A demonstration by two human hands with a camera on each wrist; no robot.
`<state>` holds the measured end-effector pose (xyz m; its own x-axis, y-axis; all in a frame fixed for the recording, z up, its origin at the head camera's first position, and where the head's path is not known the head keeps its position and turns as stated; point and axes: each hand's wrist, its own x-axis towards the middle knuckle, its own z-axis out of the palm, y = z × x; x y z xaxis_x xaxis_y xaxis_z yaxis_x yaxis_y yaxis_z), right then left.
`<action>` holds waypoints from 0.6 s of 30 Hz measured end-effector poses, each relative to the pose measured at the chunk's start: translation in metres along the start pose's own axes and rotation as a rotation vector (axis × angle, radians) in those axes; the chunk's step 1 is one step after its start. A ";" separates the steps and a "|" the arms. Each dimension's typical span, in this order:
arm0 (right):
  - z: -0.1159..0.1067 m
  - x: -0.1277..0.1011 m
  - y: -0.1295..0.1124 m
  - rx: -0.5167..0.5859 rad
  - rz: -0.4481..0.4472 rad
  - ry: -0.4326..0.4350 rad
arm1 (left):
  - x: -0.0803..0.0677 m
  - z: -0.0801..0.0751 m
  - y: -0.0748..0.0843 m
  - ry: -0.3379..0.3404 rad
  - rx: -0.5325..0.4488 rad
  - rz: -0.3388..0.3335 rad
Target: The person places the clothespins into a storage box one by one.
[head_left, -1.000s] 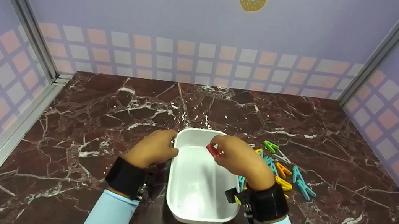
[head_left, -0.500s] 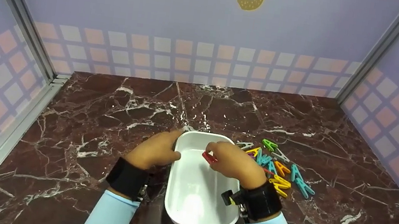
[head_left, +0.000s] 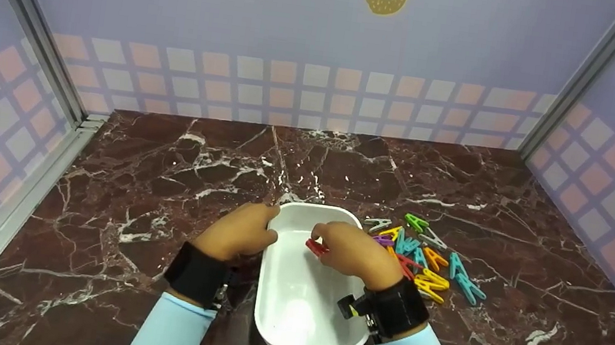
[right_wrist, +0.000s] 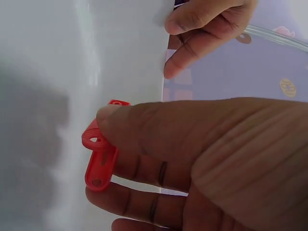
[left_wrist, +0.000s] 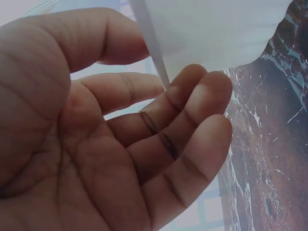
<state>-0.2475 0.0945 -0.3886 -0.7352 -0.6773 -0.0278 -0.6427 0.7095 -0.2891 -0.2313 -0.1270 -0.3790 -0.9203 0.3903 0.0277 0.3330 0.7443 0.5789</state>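
A white rectangular plastic tub (head_left: 293,280) stands on the table with its floor bare. My left hand (head_left: 238,233) holds the tub's left rim; in the left wrist view the thumb lies on one side of the wall (left_wrist: 207,33) and fingertips on the other. Over the tub's inside, near its far right, my right hand (head_left: 353,251) pinches a red clothespin (right_wrist: 102,163) between thumb and fingers. The right wrist view shows its handle ends pointing away from the palm.
To the tub's right lies a loose pile of clothespins: green (head_left: 415,223), orange (head_left: 435,260), yellow (head_left: 431,281), teal (head_left: 469,289), purple (head_left: 383,240) and others. Patterned walls (head_left: 326,32) enclose the dark marbled table (head_left: 135,173) at back and sides.
The right hand has shifted slightly left and lower in the view with the red clothespin, uncovering more of the pile. The left hand stays at the rim.
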 end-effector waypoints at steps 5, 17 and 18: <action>0.005 0.003 0.004 0.031 0.010 -0.031 | 0.002 0.000 0.000 0.007 0.005 -0.001; 0.010 0.003 0.006 -0.004 0.023 -0.027 | 0.002 0.001 0.004 0.031 0.072 -0.005; 0.011 0.004 0.006 -0.004 0.023 -0.026 | 0.001 0.000 0.004 0.034 0.077 -0.003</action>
<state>-0.2518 0.0944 -0.4005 -0.7437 -0.6659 -0.0593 -0.6269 0.7254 -0.2842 -0.2311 -0.1236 -0.3772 -0.9271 0.3709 0.0544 0.3443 0.7851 0.5148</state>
